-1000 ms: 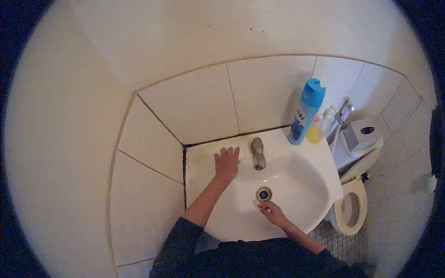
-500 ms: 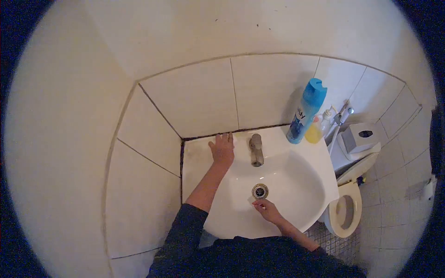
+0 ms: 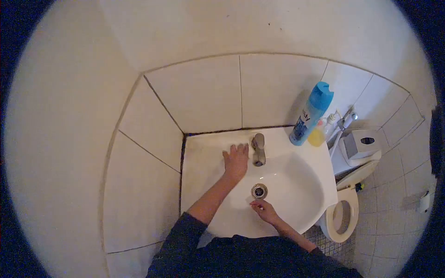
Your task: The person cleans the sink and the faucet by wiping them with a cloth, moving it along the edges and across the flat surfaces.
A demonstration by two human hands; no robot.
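Note:
My left hand [image 3: 236,162] lies flat with its fingers spread on the white ledge of the washbasin [image 3: 306,185]. Its fingertips are just left of the metal tap [image 3: 258,150]. Down in the bowl, my right hand [image 3: 265,211] hovers over or touches the near side of the drain [image 3: 259,191]. The fingers of that hand are curled together in a pinch; whatever may be between them is too small to make out. No water shows under the tap.
A blue spray can [image 3: 311,115] stands on the basin's back right corner, beside a pump bottle of yellow liquid [image 3: 317,137]. Farther right are a tissue box [image 3: 361,143], a hand sprayer [image 3: 347,121] and a toilet with its seat [image 3: 330,224] showing. Tiled walls close in behind and at left.
My left hand has slid right and slightly toward me along the ledge, closer to the tap. My right hand stays beside the drain. The view has shifted slightly.

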